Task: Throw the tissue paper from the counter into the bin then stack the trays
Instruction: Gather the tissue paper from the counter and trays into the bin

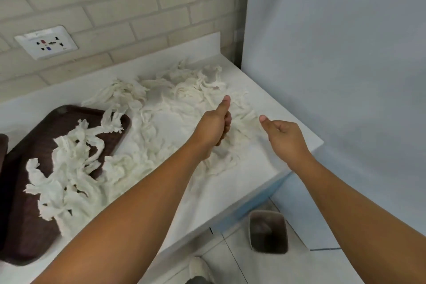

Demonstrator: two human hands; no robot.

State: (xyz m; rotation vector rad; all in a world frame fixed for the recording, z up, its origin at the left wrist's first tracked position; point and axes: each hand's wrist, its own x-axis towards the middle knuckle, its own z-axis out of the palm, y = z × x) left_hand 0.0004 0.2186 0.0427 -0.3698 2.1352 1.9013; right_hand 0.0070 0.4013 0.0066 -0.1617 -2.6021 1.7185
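Shredded white tissue paper [166,108] lies spread over the white counter [230,182]. More tissue strips [66,168] lie on a dark brown tray [25,233] at the left. The edge of a second dark tray [3,147] shows at the far left. My left hand [215,128] rests on the tissue near the counter's right end, thumb up and fingers curled under, hidden. My right hand [284,136] hovers just right of it above the counter's edge, fingers curled, thumb out, nothing in it. A grey bin [268,232] stands on the floor below the counter's corner.
A brick wall with a white socket plate [46,42] backs the counter. A tall white panel [334,53] closes off the right side. The floor is tiled, and a shoe [200,268] shows at the bottom edge.
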